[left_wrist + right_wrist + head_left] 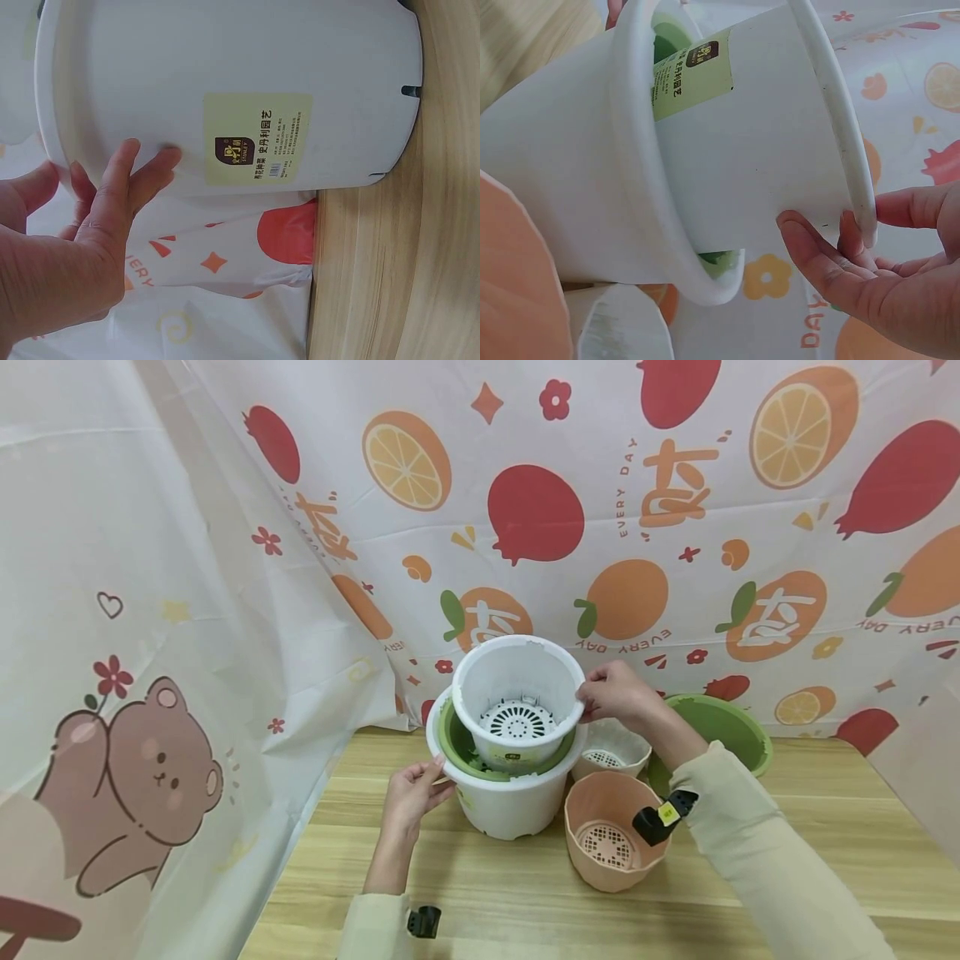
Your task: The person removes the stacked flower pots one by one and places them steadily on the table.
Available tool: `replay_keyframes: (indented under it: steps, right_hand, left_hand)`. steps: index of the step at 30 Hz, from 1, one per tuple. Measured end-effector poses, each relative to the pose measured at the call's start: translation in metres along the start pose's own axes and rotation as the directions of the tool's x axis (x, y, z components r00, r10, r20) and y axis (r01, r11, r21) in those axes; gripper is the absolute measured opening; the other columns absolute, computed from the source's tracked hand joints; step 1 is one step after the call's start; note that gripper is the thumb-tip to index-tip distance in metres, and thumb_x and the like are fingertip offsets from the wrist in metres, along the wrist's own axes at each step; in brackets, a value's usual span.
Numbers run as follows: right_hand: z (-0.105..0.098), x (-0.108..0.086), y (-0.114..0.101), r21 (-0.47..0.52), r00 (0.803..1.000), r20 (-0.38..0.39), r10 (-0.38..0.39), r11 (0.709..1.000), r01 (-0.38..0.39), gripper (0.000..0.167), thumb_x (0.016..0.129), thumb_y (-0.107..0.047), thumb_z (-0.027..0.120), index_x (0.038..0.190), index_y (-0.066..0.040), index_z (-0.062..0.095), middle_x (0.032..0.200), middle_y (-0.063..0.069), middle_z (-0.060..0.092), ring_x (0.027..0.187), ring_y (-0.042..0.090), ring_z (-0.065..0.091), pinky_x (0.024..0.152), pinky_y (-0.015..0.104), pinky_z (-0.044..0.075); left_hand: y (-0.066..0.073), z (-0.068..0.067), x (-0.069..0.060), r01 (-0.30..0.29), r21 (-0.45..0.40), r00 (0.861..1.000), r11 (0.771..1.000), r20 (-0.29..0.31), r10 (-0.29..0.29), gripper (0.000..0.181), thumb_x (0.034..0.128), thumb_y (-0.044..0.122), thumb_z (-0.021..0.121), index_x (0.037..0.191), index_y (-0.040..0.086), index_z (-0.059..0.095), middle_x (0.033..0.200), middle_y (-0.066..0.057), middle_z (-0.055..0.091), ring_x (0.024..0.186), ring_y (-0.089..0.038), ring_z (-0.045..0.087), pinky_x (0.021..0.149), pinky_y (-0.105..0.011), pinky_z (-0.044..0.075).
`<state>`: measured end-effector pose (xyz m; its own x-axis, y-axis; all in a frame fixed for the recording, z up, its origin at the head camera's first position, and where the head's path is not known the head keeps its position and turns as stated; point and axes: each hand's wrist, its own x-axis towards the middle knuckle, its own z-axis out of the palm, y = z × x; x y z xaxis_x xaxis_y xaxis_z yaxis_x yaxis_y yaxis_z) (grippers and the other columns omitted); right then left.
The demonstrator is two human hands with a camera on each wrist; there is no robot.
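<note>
My right hand (622,693) pinches the rim of a smaller white flower pot (498,681), which has a slotted bottom. This pot sits tilted partway inside a green pot (455,743), and the green one is nested in a large white flower pot (510,814) standing on the table. On the near left, my left hand (410,797) holds the large white pot's rim between thumb and fingers. A yellow-green label (259,139) shows on its wall in the left wrist view; the smaller pot bears a similar label (694,75) in the right wrist view.
To the right of the stack stand an orange pot (611,872), a small whitish pot (626,743) behind it, and a wide green pot (720,722) partly hidden by my right forearm. A fruit-printed cloth (525,443) hangs behind the wooden table (495,902).
</note>
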<state>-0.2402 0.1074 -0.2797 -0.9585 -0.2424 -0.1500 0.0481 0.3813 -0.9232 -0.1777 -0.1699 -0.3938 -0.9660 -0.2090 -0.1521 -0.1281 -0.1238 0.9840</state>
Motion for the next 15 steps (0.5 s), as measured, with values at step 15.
replay_keyframes:
  steps: [15]
  right_hand:
    - [-0.013,-0.011,-0.009,0.008,0.999,-0.022,-0.048,0.999,0.049,0.025,0.090,-0.002,0.051,0.108,0.015,0.051,0.095,0.024,0.056,0.073,0.022,0.064,0.071,0.034,0.058]
  left_hand:
    - [0.000,0.000,0.000,0.001,-0.009,1.000,1.000,0.012,-0.001,0.024,0.0935,0.014,0.054,0.089,-0.010,0.055,0.088,-0.011,0.059,0.074,-0.018,0.065,0.073,-0.027,0.056]
